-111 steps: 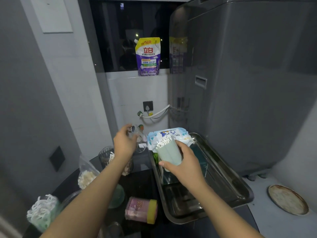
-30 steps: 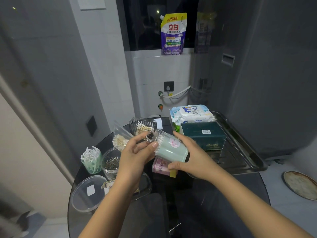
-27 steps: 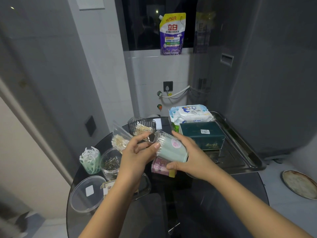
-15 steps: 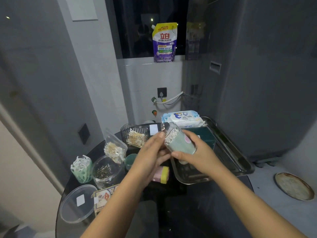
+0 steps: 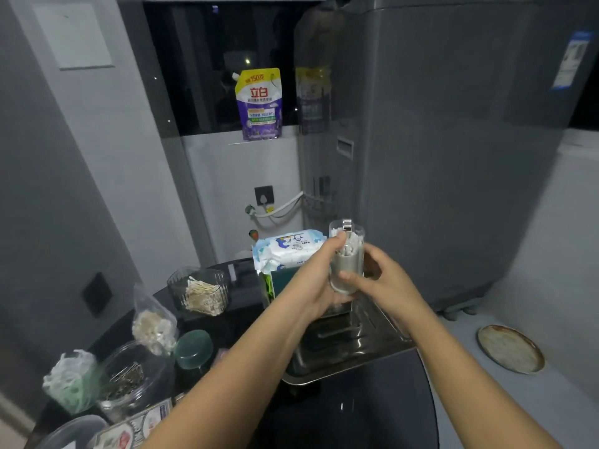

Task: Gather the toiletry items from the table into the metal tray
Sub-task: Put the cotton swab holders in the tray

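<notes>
Both hands hold a clear cotton swab jar (image 5: 347,259) upright above the metal tray (image 5: 337,361). My left hand (image 5: 316,280) wraps its left side, thumb near the top by the lid's small metal knob. My right hand (image 5: 381,283) grips the jar's lower right. A white wet-wipes pack (image 5: 288,249) and a dark green box (image 5: 285,285) sit at the tray's far end, partly hidden by my left hand.
On the dark round table to the left stand a ribbed glass of swabs (image 5: 201,294), a plastic bag (image 5: 152,325), a green lid (image 5: 193,349), a jar of hairpins (image 5: 129,379) and a green cup of floss picks (image 5: 73,380). A grey washing machine (image 5: 453,157) rises on the right.
The jar has been turned from tilted to upright and lifted over the tray. Its lid now sits on top. My view has shifted right.
</notes>
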Action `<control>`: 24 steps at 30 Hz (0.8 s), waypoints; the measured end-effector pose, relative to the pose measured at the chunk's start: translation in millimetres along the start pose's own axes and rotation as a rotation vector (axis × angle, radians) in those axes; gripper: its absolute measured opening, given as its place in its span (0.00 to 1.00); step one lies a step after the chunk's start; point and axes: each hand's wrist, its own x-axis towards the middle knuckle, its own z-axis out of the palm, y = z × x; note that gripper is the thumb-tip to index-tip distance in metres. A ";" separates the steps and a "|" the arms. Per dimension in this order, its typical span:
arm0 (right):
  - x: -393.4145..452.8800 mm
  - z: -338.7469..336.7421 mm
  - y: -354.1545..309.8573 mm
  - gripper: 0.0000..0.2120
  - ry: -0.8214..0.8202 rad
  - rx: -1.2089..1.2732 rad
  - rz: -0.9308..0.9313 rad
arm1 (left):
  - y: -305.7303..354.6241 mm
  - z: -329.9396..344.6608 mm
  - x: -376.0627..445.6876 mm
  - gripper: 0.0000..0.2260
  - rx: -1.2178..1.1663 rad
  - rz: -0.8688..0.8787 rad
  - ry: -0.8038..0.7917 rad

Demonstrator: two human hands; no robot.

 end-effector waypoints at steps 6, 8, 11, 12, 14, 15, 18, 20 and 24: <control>46.0 -34.6 27.1 0.28 0.007 -0.033 0.041 | 15.3 15.1 49.0 0.27 0.434 0.027 0.040; 63.0 -38.8 37.3 0.27 0.010 -0.043 0.062 | 22.3 10.6 71.3 0.32 0.651 0.063 0.133; 87.2 -35.4 57.8 0.28 0.007 -0.064 0.124 | 25.5 3.8 101.3 0.28 0.865 0.102 0.229; 93.9 -32.2 66.7 0.28 -0.001 -0.092 0.144 | 23.6 0.2 109.8 0.26 0.917 0.105 0.235; 101.9 -24.1 82.3 0.27 -0.029 -0.158 0.176 | 16.8 -7.0 122.9 0.25 0.965 0.141 0.268; 104.5 -20.0 89.0 0.27 -0.039 -0.191 0.184 | 12.7 -10.6 128.6 0.24 0.966 0.175 0.290; 113.0 -10.7 102.1 0.26 -0.025 -0.268 0.175 | 3.2 -23.1 141.2 0.21 1.013 0.301 0.364; 118.2 -7.5 107.5 0.27 -0.035 -0.328 0.173 | -0.8 -34.1 144.1 0.19 1.064 0.406 0.441; 122.2 -2.9 115.7 0.30 -0.073 -0.461 0.160 | -6.4 -56.1 149.1 0.13 1.298 0.523 0.580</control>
